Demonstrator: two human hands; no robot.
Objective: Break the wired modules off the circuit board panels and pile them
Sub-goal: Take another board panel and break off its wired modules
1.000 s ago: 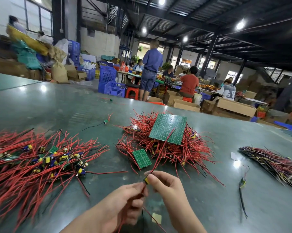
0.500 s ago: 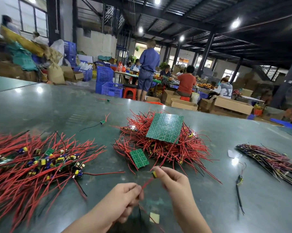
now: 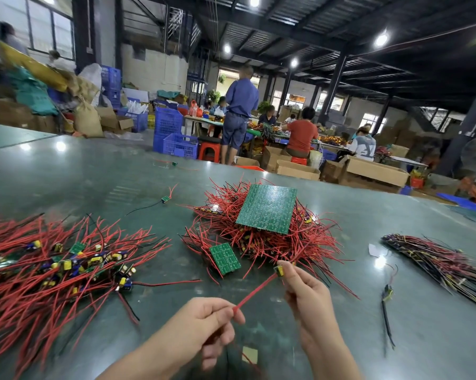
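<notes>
My right hand pinches a small wired module with a yellow part at its fingertips. Its red wire runs taut down-left to my left hand, which grips the wire's other end. Just beyond lies a heap of red-wired boards with a large green circuit board panel on top and a small green panel piece at its near left. A pile of broken-off modules with red wires spreads at the left.
The dark green table carries a bundle of dark wires at the right, a loose module with black wire, and stray modules further back. Several people work at tables among boxes and blue crates behind.
My hands have drawn apart: the right hand lifted the module up and right, the left stayed low, and the red wire is now stretched straight between them.
</notes>
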